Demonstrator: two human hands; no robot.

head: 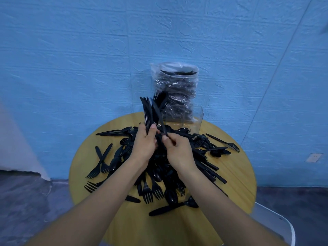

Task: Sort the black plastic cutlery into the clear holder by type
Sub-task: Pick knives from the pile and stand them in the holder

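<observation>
Black plastic cutlery, light, stiff and slippery, heaped on the round tabletop before the clear holder; left hand clasps an upright bunch by the handles, right hand pinches one piece.

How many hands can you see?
2. The left hand grips a bunch of knives above the pile; the right hand pinches one piece beside it. None seem hidden.

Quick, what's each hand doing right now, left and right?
Left hand: grips a bundle of knives, held upright.
Right hand: pinches one black piece beside the bundle.
</observation>
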